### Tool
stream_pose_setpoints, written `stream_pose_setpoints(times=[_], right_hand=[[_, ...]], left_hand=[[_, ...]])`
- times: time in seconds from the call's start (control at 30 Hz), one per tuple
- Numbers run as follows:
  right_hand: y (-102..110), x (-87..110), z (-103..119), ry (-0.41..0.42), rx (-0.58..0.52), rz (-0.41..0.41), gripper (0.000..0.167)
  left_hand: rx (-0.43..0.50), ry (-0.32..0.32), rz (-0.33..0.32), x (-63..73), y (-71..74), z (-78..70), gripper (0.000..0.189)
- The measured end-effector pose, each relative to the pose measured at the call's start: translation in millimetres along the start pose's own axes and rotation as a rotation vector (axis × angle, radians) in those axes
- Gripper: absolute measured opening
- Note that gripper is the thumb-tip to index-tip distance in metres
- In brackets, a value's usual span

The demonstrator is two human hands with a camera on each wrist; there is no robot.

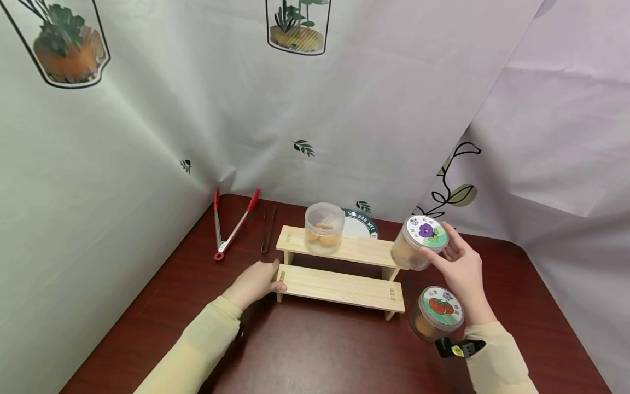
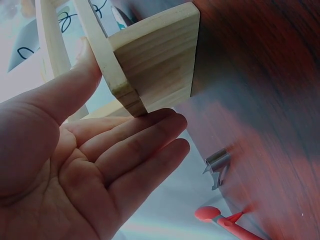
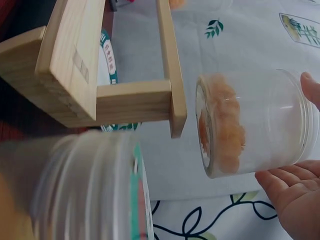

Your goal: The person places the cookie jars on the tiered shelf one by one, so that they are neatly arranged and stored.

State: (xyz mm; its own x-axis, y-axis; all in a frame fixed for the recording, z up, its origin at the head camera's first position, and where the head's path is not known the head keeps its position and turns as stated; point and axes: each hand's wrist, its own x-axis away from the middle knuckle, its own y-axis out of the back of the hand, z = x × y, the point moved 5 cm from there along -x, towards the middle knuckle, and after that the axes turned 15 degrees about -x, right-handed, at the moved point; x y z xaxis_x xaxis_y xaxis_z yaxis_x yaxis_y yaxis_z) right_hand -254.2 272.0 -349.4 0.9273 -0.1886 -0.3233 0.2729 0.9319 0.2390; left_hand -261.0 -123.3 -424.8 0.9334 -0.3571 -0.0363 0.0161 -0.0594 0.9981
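A two-step wooden shelf [image 1: 339, 285] stands on the table. My left hand [image 1: 253, 284] holds the left end of its lower step, thumb over the board and fingers by the end edge. With my right hand [image 1: 462, 268] I grip a clear jar [image 1: 406, 253] near its lid, which bears a purple flower; orange-brown pieces lie at its bottom. That jar is raised off the upper step's right end in the right wrist view. Another clear jar [image 1: 325, 227] with orange pieces sits on the upper step's left part. Below my right hand is a jar with a tomato-printed lid [image 1: 435, 314].
Red-handled tongs [image 1: 228, 235] and thin metal tweezers [image 1: 267, 232] lie at the back left. Behind the shelf, a plate with a green lettered rim [image 1: 361, 221] is partly hidden. A printed white cloth [image 1: 236, 109] hangs along the back and sides of the table.
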Motion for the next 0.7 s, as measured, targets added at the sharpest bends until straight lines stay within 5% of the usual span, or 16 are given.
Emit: stream_pose_setpoints(times=[0.7], right_hand=[[-45.7, -5.2, 3.3, 0.031, -0.087, 0.111, 0.077]], left_hand=[[0.023, 0.008, -0.003, 0.2, -0.3, 0.1, 0.057]])
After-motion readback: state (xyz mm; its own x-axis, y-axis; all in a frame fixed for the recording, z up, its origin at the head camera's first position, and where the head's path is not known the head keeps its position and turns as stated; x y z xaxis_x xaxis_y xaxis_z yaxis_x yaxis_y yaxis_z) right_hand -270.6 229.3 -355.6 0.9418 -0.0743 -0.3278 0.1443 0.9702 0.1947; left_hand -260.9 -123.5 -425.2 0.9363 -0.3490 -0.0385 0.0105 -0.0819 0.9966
